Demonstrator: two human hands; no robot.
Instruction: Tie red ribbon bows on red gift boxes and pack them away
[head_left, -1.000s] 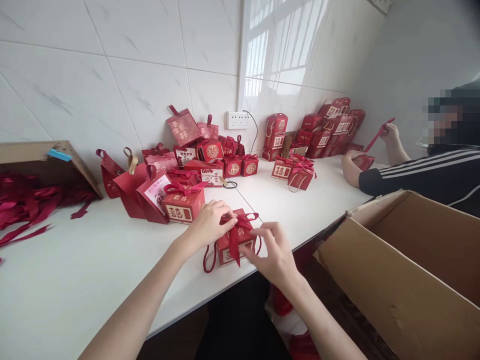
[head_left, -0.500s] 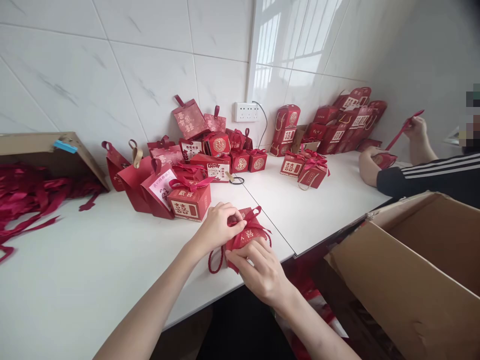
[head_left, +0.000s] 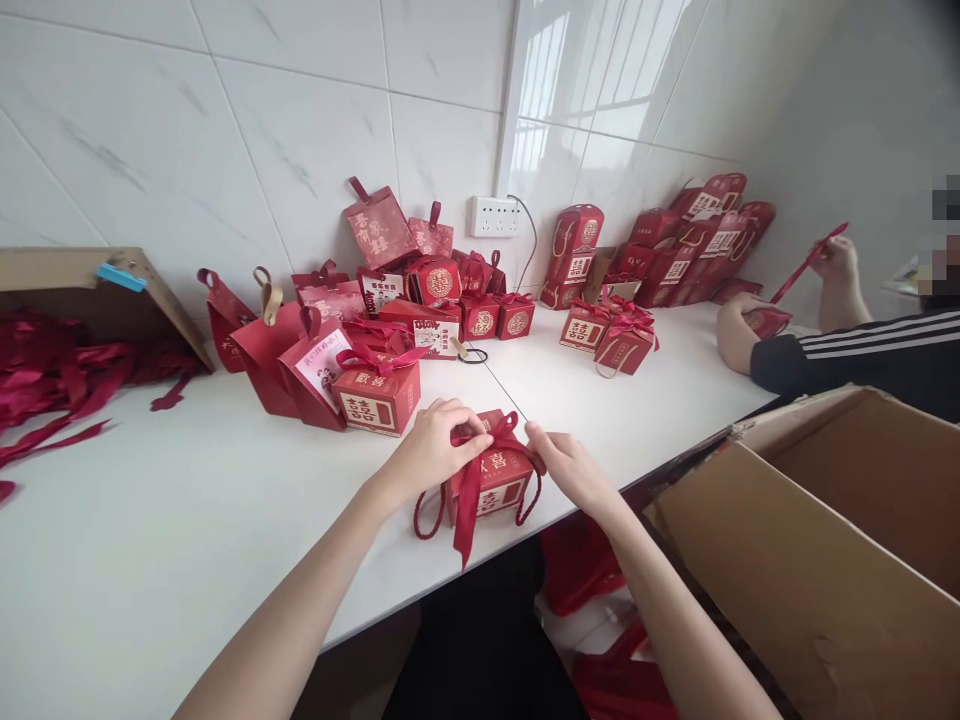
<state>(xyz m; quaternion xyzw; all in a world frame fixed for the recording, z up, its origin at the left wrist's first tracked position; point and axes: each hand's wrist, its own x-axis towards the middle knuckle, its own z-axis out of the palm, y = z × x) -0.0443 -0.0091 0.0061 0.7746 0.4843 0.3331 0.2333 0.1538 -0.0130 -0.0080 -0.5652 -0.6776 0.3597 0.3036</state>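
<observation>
A small red gift box [head_left: 487,495] with gold lettering and a cream front panel stands on the white table near its front edge. Dark red rope handles hang at its two sides. Across its top lies a red ribbon [head_left: 469,500] with a loop, one tail hanging down over the front. At the box's upper left, my left hand [head_left: 439,445] pinches the ribbon between thumb and fingers. My right hand [head_left: 574,470] is at the upper right corner, thumb raised, its fingers closed around the ribbon's right side; the fingertips are partly hidden.
Red gift boxes [head_left: 375,395] and bags crowd the table along the tiled wall. Loose red ribbons [head_left: 60,360] spill from a carton at left. A large cardboard box [head_left: 795,540] stands at the right. Beyond it, a co-worker's hand [head_left: 836,262] lifts a ribbon.
My right hand has moved from the front of the box up to its right corner, uncovering the front panel and the hanging ribbon tail. My left hand stays on the ribbon.
</observation>
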